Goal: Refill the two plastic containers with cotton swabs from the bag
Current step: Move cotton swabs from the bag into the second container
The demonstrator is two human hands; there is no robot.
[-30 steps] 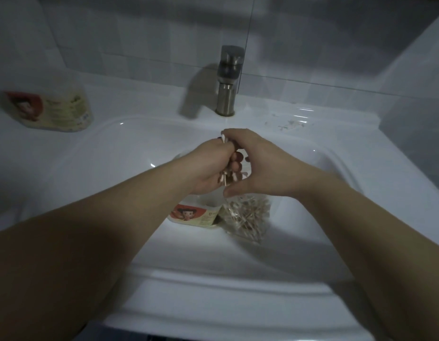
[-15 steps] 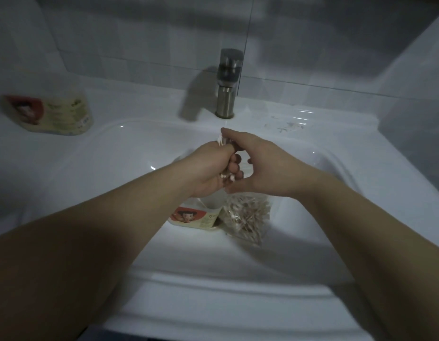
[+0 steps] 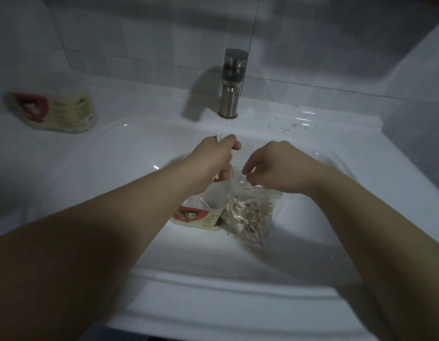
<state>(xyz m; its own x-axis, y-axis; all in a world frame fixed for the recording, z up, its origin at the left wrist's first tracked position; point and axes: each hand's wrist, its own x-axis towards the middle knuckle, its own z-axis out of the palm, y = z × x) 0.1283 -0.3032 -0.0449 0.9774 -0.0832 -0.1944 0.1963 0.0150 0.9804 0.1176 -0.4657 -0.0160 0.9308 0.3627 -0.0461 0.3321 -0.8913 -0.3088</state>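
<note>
My left hand (image 3: pixel 213 161) grips a bundle of cotton swabs (image 3: pixel 219 138); their white tips stick out above the fist. Below it an open plastic container (image 3: pixel 198 216) with a red cartoon label stands in the sink basin, and a few swabs show inside. A clear zip bag (image 3: pixel 249 217) full of swabs leans against its right side. My right hand (image 3: pixel 270 168) hovers over the bag's mouth with curled fingers, the fingertips pinching the bag's upper edge. A second container (image 3: pixel 58 112) with the same label lies on the counter at far left.
A steel faucet (image 3: pixel 232 84) rises behind the white sink (image 3: pixel 115 153), just beyond my hands. Tiled walls close off the back and the right. The light is dim. The sink's front rim (image 3: pixel 213 286) runs below my forearms.
My hands were joined around the swab bundle; now they have parted. The right hand moved right and down to the bag's mouth, while the left keeps the bundle.
</note>
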